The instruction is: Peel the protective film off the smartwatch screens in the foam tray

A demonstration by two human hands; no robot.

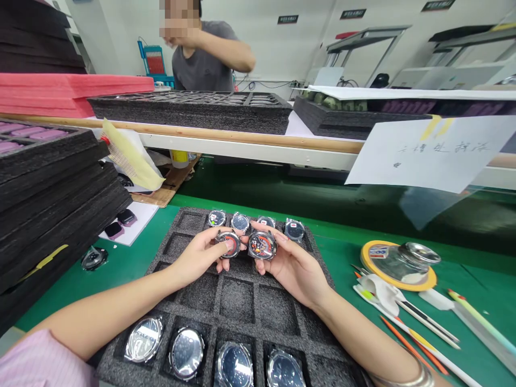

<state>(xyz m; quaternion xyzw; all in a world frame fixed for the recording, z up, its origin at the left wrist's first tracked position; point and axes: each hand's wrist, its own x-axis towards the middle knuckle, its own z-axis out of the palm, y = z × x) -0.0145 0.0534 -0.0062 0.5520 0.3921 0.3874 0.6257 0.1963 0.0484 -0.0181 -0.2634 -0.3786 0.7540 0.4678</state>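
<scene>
My left hand (201, 257) is closed on a round watch case with a red-ringed dial (228, 243). My right hand (291, 264) grips a second, larger watch case with a red and dark dial (262, 245). Both are held side by side above a black foam tray (245, 303) with square pockets. Several watch cases fill the tray's far row (241, 222) just beyond my fingers. Several more with shiny film-covered faces sit in the near row (187, 352). The pockets in between hold nothing.
A tall stack of black foam trays (52, 199) stands at the left. Two small watches (120, 223) lie on white paper beside it, and a loose watch case (93, 258) lies on the green mat. At the right are a yellow tape roll (397, 266) and pens (419, 322). Another person (205, 51) stands behind the raised shelf.
</scene>
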